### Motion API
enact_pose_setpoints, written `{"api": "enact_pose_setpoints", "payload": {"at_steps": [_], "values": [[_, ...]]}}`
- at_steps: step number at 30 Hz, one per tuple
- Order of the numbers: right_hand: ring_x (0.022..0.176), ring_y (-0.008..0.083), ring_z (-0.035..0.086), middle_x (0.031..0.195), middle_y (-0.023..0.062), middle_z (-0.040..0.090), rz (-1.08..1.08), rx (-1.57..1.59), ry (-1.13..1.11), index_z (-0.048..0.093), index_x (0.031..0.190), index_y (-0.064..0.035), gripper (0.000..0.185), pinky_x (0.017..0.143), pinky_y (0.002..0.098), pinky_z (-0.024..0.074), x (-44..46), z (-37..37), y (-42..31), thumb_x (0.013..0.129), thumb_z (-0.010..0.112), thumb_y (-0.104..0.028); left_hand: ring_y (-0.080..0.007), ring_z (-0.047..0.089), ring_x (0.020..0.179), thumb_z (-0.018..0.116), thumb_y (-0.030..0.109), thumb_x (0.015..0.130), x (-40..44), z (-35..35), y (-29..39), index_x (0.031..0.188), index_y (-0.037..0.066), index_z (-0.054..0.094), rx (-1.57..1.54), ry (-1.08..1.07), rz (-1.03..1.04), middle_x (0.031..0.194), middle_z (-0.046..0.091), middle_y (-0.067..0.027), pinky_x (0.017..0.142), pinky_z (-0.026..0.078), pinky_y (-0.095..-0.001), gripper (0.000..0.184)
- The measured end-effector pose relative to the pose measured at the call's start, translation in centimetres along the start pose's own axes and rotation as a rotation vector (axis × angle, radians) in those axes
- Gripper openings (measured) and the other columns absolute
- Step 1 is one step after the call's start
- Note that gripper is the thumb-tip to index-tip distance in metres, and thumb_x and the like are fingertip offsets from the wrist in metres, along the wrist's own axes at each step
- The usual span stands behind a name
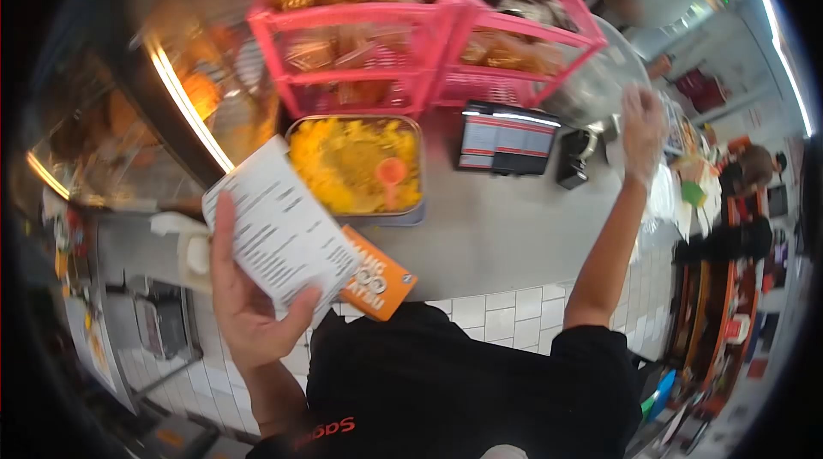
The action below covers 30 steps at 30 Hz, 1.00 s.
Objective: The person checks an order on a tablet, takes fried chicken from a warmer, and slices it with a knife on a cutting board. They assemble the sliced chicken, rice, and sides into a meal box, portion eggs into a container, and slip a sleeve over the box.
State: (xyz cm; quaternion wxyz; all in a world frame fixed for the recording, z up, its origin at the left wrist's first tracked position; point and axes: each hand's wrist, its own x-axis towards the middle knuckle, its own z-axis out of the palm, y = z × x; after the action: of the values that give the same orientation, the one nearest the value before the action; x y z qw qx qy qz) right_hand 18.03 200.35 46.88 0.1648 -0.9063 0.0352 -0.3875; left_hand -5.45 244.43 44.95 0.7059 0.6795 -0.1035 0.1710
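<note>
My left hand point(249, 296) is closed on a white printed paper slip point(279, 223), with the thumb across its lower corner. An orange printed card or box point(383, 281) sticks out from under the slip; I cannot tell whether the hand holds it too. My right hand point(643, 129), in a clear plastic glove, is raised at the right end of the counter. Its fingers are blurred, and nothing can be made out in them. Close to it stands a small black and metal device point(576, 157). Clear plastic point(661, 195) shows below that wrist.
A metal tray point(420, 169) of yellow food, with an orange scoop point(392, 174) in it, sits on the steel counter point(480, 236). Behind are pink racks point(437, 22) of bagged items and a tablet point(507, 140). A lit glass cabinet point(171, 99) stands left. People point(746, 202) are at far right.
</note>
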Motion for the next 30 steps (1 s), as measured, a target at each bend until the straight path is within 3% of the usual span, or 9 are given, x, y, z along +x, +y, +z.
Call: {"api": "enact_pose_setpoints", "payload": {"at_steps": [4,8,9,10,11,12,18,29,30], "values": [[0.097,0.0347,0.064,0.098,0.0187,0.068,0.065,0.017,0.02,0.069,0.099,-0.0035,0.038,0.086,0.0417,0.0483,8.7,3.4,6.7,0.091,0.059,-0.039,-0.0298,0.049,0.127,0.063,-0.01,0.072,1.4,3.5,-0.4,0.153,0.001,0.011,0.051,0.061,-0.051,0.145,0.038,-0.0216,0.103,0.044,-0.0399,0.098],[0.084,0.0352,0.065,0.089,0.0176,0.069,-0.516,-0.459,-0.288,0.069,0.092,-0.004,0.038,0.079,0.0463,0.0492,18.0,14.7,22.9,0.09,0.054,-0.039,-0.0287,0.048,0.128,0.066,-0.008,0.074,2.6,5.9,-1.0,0.153,0.001,0.011,0.047,0.033,-0.064,0.145,0.037,-0.0209,0.102,0.044,-0.0394,0.097],[0.09,0.0335,0.064,0.096,0.0191,0.068,-0.489,-0.618,-0.66,0.068,0.092,-0.0036,0.037,0.081,0.0477,0.0481,19.0,16.5,22.9,0.092,0.049,-0.036,-0.0273,0.046,0.13,0.067,-0.006,0.075,2.8,6.1,-1.2,0.154,0.001,0.011,0.072,0.033,-0.091,0.146,0.037,-0.0202,0.102,0.044,-0.0381,0.097],[0.099,0.0325,0.062,0.103,0.0193,0.067,-0.642,-0.703,-0.732,0.068,0.093,-0.0043,0.033,0.083,0.0479,0.0479,20.9,22.7,30.0,0.092,0.049,-0.031,-0.0264,0.046,0.13,0.068,-0.006,0.076,3.2,6.3,-1.2,0.154,0.001,0.011,0.094,0.021,-0.084,0.146,0.037,-0.0193,0.102,0.043,-0.0371,0.097],[0.104,0.0337,0.06,0.107,0.0207,0.066,-0.946,-0.902,-0.884,0.068,0.096,-0.0048,0.032,0.082,0.0489,0.0481,20.9,25.2,31.0,0.09,0.048,-0.029,-0.0254,0.045,0.131,0.068,-0.006,0.076,3.6,6.4,-1.0,0.154,0.001,0.011,0.121,0.009,-0.078,0.147,0.036,-0.0185,0.102,0.043,-0.036,0.096],[0.108,0.04,0.06,0.113,0.0235,0.065,-0.628,-0.693,-0.893,0.065,0.111,-0.0028,0.042,0.096,0.0504,0.0429,20.1,25.9,30.2,0.094,0.042,-0.032,-0.0247,0.045,0.132,0.069,-0.006,0.076,3.9,6.5,-0.6,0.154,0.001,0.012,0.146,0.02,-0.089,0.147,0.036,-0.0177,0.103,0.043,-0.0353,0.096],[0.109,0.0385,0.06,0.114,0.0217,0.065,-0.422,-0.56,-0.975,0.066,0.114,-0.0055,0.045,0.098,0.0468,0.0427,20.3,32.6,35.1,0.093,0.043,-0.038,-0.0235,0.043,0.134,0.069,-0.007,0.078,6.0,7.4,-0.2,0.154,0.003,0.012,0.2,0.069,-0.147,0.149,0.034,-0.0172,0.104,0.043,-0.0356,0.095],[0.109,0.0379,0.06,0.114,0.0199,0.066,-0.227,-0.472,-0.823,0.067,0.114,-0.0072,0.053,0.097,0.0448,0.0445,20.6,31.8,36.0,0.09,0.045,-0.049,-0.0238,0.041,0.135,0.067,-0.009,0.079,6.8,7.8,-1.9,0.154,0.003,0.01,0.187,0.098,-0.119,0.151,0.032,-0.0181,0.105,0.042,-0.0358,0.095],[0.108,0.0378,0.06,0.114,0.0197,0.066,-0.209,-0.46,-0.798,0.067,0.114,-0.0074,0.054,0.096,0.0446,0.0447,20.8,31.5,36.0,0.09,0.045,-0.05,-0.0255,0.038,0.137,0.07,-0.007,0.075,6.6,7.6,-2.0,0.153,0.0,0.013,0.116,0.119,-0.129,0.151,0.032,-0.0192,0.108,0.037,-0.037,0.097]]}}
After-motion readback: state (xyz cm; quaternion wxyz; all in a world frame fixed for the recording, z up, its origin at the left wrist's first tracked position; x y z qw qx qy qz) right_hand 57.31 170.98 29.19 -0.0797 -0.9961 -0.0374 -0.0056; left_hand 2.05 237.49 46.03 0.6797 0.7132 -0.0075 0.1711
